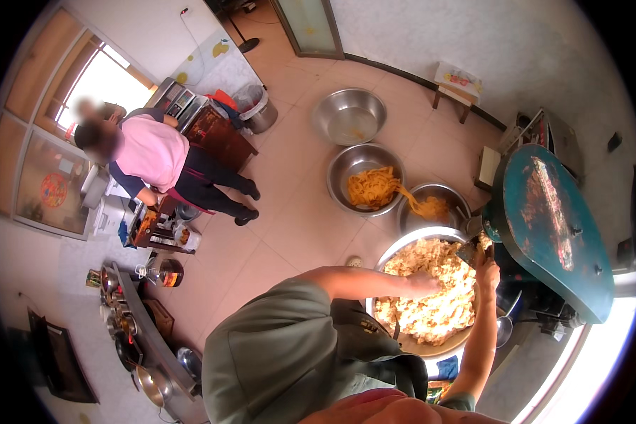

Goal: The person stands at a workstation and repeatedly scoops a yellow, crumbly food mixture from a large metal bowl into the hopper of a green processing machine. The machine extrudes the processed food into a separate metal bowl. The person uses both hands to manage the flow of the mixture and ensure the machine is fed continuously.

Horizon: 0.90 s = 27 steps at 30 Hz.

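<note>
My left hand (424, 284) reaches into a large steel basin (429, 348) heaped with pale, crumbly dough (424, 318). Its fingers are lost in the bright dough, so whether they grip any is unclear. My right hand (487, 273) is at the basin's right side, beside a dark metal plate (467, 253) under the mouth of a machine. The machine has a worn green belt cover (554, 212). A pale lump of dough (485, 241) shows at that mouth, just past my right fingers. Whether the right hand grips the plate cannot be made out.
Beyond the dough stand a steel basin (336, 172) with wide yellow noodles (373, 186), a smaller basin (458, 199) and another wide basin (350, 100). Another person (159, 151) bends over a wooden table (217, 132) at left. A metal counter (153, 326) holds pans.
</note>
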{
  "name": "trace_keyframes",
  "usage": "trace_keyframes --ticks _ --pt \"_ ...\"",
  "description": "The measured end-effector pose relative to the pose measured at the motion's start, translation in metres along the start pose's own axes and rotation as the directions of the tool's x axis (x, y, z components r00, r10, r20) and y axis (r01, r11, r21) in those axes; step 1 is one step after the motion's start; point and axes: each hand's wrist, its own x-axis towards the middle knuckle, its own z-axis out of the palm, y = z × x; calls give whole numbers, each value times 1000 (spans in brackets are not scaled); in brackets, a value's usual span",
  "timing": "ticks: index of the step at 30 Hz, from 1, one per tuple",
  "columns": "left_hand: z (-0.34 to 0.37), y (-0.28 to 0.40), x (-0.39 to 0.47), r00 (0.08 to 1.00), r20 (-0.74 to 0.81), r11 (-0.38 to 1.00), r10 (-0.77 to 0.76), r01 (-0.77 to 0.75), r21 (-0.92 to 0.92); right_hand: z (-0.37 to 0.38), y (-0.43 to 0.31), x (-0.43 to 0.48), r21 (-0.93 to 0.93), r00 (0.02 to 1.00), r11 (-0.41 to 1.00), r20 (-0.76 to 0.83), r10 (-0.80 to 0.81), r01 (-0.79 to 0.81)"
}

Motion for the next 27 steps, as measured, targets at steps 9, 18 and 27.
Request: trace_keyframes --ticks 9,18,27 --pt "9 -11 -3 999 42 995 1 4 -103 4 -12 14 108 999 993 6 -43 42" --pt "-51 4 -18 962 270 973 -39 98 -209 9 -17 16 194 992 977 -69 109 -94" --pt "-59 1 -1 980 130 209 -150 160 -965 -15 -5 -129 506 899 793 -422 -117 341"
